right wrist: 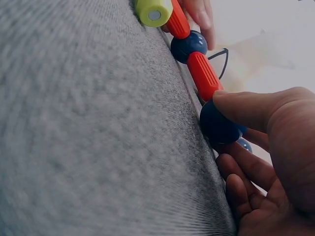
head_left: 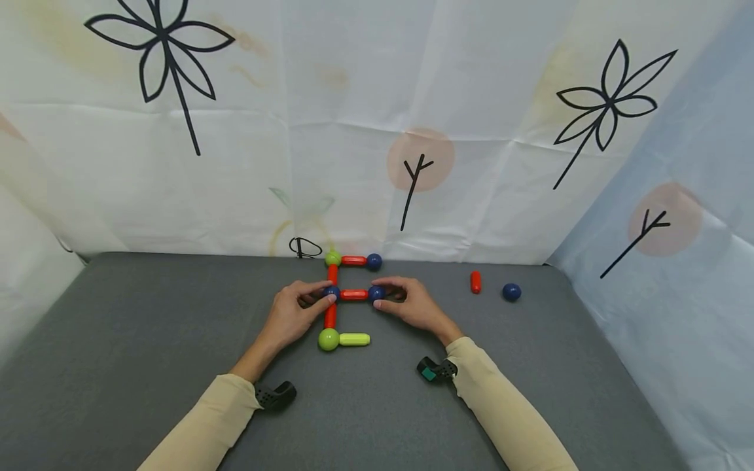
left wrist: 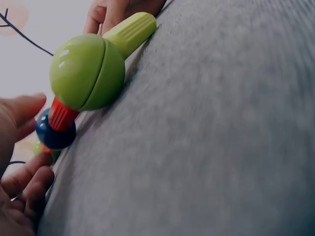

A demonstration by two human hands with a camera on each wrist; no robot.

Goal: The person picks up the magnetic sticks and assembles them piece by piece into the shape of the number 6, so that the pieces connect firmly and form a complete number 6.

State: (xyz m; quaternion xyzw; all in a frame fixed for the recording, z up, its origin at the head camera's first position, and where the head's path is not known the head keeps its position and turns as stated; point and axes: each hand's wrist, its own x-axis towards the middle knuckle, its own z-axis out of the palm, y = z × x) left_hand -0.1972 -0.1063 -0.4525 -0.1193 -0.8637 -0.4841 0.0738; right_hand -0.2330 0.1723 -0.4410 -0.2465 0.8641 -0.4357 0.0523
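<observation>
An E-like figure of magnetic balls and rods lies on the grey table. My left hand pinches the blue middle ball of its spine between thumb and index finger. With my right hand I pinch another blue ball, which caps the middle red rod. Red spine rods run from the middle ball to a green ball at the far end and a larger green ball at the near end. A lime rod points right from the near ball. The far arm is a red rod ending in a blue ball.
Off to the right on the table lie a loose red rod and a loose blue ball. A white printed cloth hangs along the table's back edge, with another cloth wall at the right.
</observation>
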